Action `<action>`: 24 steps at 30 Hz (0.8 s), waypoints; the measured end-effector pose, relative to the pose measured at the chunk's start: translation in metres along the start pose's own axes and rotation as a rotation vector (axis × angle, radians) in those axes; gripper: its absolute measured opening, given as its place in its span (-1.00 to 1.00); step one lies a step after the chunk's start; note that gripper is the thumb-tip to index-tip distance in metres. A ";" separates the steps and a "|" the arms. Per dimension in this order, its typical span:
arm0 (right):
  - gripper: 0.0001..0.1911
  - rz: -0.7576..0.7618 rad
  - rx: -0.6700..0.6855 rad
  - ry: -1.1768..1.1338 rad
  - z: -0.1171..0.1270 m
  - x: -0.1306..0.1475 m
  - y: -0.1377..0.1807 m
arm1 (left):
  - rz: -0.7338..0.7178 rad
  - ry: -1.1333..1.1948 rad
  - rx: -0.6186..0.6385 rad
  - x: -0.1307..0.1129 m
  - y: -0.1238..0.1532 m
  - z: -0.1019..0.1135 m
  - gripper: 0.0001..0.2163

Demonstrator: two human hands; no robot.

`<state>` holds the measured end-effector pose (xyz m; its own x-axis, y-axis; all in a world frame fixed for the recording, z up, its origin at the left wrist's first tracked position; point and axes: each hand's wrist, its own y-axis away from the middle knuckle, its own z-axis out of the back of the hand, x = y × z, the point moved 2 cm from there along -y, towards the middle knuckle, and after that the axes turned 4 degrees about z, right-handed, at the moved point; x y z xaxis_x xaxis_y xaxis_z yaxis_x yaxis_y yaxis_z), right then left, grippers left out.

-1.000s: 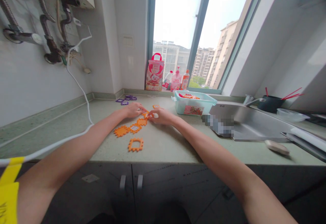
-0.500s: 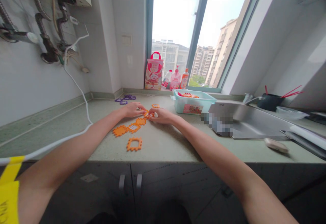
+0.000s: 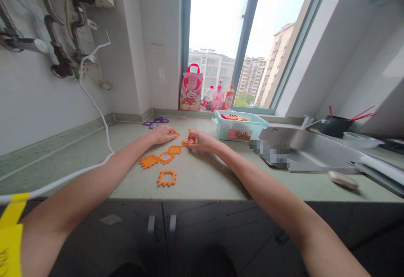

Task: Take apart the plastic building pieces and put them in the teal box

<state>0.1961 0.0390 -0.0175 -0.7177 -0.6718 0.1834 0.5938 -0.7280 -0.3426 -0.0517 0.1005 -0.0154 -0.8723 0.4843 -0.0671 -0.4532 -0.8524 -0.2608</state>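
Observation:
Orange toothed puzzle tiles lie on a green countertop. A joined row of tiles runs toward my hands, and a single open-frame tile lies nearer to me. My left hand rests with curled fingers on an orange tile at the far end. My right hand pinches another orange tile just right of the row. One more orange tile lies beyond it.
A pale blue tub with orange pieces stands to the right, beside a steel sink. Purple tiles lie at the back left. A white cable crosses the counter. Bottles and a pink bag stand on the sill.
My hands have drawn apart: the left moved back with one tile, the right now holds a separate tile slightly to the right. The camera shifted little.

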 end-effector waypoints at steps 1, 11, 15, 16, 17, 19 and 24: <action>-0.73 0.004 -0.003 0.001 0.000 0.000 0.000 | 0.000 0.001 0.004 0.001 0.000 0.000 -0.49; -0.66 0.012 0.005 0.014 0.003 0.005 0.003 | -0.002 -0.049 0.045 -0.001 0.001 0.001 -0.45; -0.65 0.000 0.011 0.031 0.006 0.006 0.005 | -0.007 -0.065 0.052 -0.003 0.001 0.002 -0.44; -0.65 -0.001 0.010 0.040 0.007 0.007 0.005 | -0.006 -0.070 0.055 -0.003 0.002 0.002 -0.44; -0.65 -0.001 0.006 0.054 0.008 0.007 0.006 | -0.005 -0.074 0.057 -0.004 0.003 0.003 -0.44; -0.63 0.002 -0.007 0.099 0.011 0.008 0.007 | -0.008 -0.074 0.061 -0.005 0.004 0.004 -0.43; -0.55 0.002 -0.076 0.284 0.027 0.008 0.010 | -0.029 -0.066 0.069 -0.007 0.006 0.007 -0.43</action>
<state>0.2065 0.0228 0.0052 -0.7959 -0.6002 -0.0795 0.5743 -0.7070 -0.4126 -0.0496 0.0907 -0.0101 -0.8678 0.4968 0.0033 -0.4879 -0.8510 -0.1944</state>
